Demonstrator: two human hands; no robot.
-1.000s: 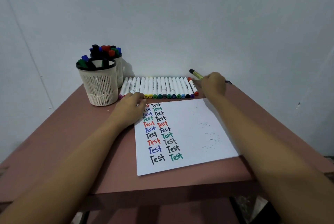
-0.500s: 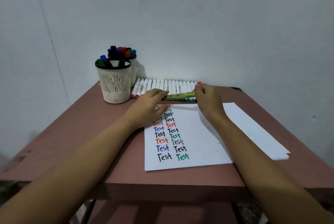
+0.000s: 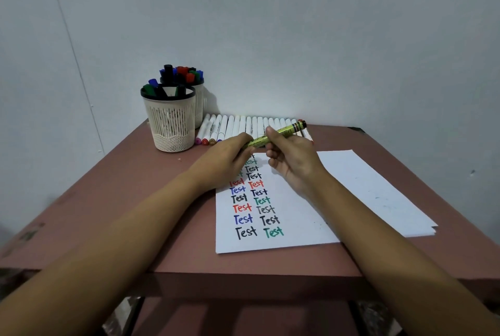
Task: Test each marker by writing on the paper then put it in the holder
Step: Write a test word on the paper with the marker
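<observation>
the right fingers (image 3: 272, 135) pinch the yellow-green barrel of the marker (image 3: 284, 131) near its middle. the left fingers (image 3: 243, 146) are curled round its lower-left end and hide it. the right hand (image 3: 292, 158) and left hand (image 3: 228, 158) hold it between them, lifted just above the top edge of the paper (image 3: 300, 216) and in front of the row of white markers (image 3: 238, 124).

its long axis lies nearly level and runs from lower left to upper right. the dark end points up-right toward the wall, away from the holder (image 3: 170, 125). which end carries the cap cannot be told.

the step in hand looks like uncapping, ahead of the writing test. the next move calls for a straight pull apart along the axis, then a turn of the tip down to the bare paper right of the two "test" columns. after that comes recapping and the drop into the holder on the table (image 3: 130, 200).
</observation>
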